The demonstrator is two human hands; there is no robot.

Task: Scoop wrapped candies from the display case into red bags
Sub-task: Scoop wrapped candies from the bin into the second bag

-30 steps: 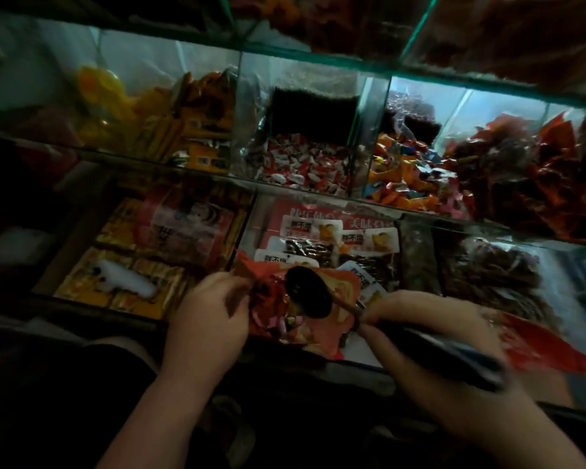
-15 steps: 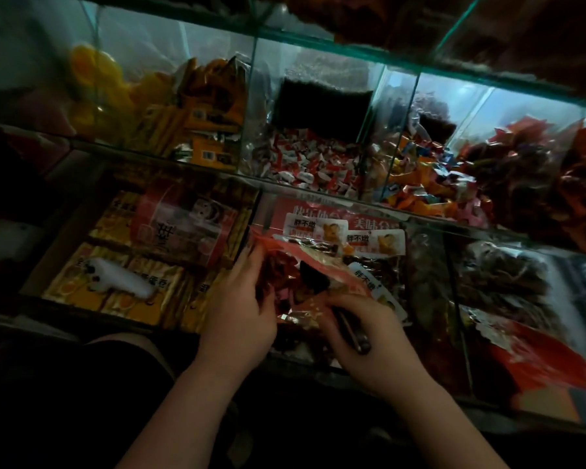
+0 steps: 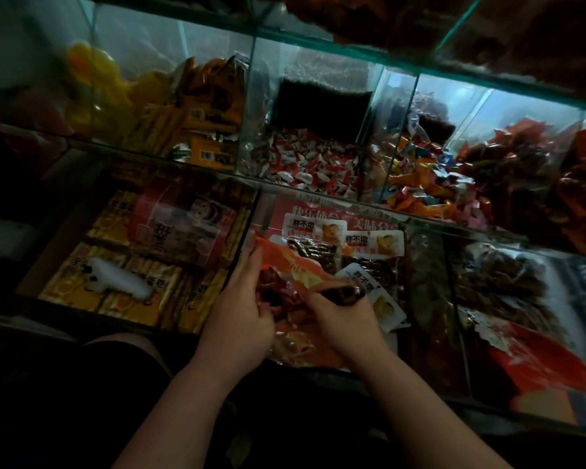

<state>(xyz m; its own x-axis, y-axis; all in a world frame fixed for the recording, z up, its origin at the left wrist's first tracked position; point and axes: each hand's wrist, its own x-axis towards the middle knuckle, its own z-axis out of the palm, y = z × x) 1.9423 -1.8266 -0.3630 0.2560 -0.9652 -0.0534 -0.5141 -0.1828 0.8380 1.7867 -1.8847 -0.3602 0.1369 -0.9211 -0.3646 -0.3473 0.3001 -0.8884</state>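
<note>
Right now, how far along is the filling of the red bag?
Done: some candies lie inside the red bag. In hand: the left hand holds its mouth open, and the right hand tips the scoop in. Left: withdrawing the scoop and closing the bag.

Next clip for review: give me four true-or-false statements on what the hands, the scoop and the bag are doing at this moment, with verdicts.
1. The left hand holds the red bag at its mouth. True.
2. The right hand is empty. False: it grips the dark handle of the scoop.
3. The scoop is digging in the red-and-white candies. False: its head end points into the bag, well short of that bin.
4. The red-and-white candies lie in the bin between the yellow packs and the multicoloured candies. True.
</note>
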